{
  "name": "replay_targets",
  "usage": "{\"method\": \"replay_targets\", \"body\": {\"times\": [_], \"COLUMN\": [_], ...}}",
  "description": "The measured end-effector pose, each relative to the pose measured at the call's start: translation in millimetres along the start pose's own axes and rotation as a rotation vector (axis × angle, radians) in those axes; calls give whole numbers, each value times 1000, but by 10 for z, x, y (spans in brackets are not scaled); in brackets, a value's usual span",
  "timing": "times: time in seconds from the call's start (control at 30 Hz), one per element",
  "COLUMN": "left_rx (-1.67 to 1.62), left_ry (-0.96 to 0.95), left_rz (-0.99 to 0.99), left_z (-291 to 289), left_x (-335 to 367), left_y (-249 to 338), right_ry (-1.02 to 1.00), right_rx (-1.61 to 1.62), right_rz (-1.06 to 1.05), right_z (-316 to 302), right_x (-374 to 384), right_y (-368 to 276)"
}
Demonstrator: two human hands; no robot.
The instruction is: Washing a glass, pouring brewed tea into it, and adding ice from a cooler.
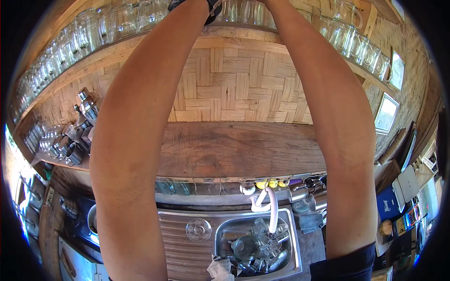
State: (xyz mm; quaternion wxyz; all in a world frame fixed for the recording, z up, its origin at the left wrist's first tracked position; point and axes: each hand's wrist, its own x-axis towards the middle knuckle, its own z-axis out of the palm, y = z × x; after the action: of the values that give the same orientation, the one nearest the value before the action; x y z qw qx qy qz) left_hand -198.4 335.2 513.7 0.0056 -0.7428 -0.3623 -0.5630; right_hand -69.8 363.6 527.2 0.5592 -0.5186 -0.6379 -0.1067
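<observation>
Both my arms reach up to the upper shelf, and my hands lie past the top edge of the picture. Only the wrist end of my left forearm shows, with a black band on it. My right forearm runs up to the right of it, also cut off near the wrist. Between the wrists, clear glasses stand on the shelf. More glasses line it to the left, and glass mugs to the right. What my fingers touch is hidden.
Below is a wooden shelf, with a metal shaker and metal cups at its left. A steel sink holds a pile of glassware under a white faucet. A glass dish sits on the drainboard; a cloth lies at the sink's edge.
</observation>
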Motion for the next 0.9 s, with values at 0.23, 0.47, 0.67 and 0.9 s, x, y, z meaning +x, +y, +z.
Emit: {"method": "replay_targets", "body": {"times": [0.23, 0.47, 0.67, 0.9], "left_rx": [94, 83, 70, 81], "left_ry": [73, 30, -5, -33], "left_rz": [-57, -69, -90, -129], "left_z": [-91, -71, -55, -108], "left_x": [-207, -259, -320, -275], "left_y": [108, 179, 165, 38], "right_ry": [-18, -28, -60, -64], "right_rx": [-38, 10, -77, -59], "right_rz": [-45, -29, -2, 28], "right_z": [96, 173, 258, 140], "right_x": [-77, -24, 50, -56], "right_y": [-108, -43, 94, -54]}}
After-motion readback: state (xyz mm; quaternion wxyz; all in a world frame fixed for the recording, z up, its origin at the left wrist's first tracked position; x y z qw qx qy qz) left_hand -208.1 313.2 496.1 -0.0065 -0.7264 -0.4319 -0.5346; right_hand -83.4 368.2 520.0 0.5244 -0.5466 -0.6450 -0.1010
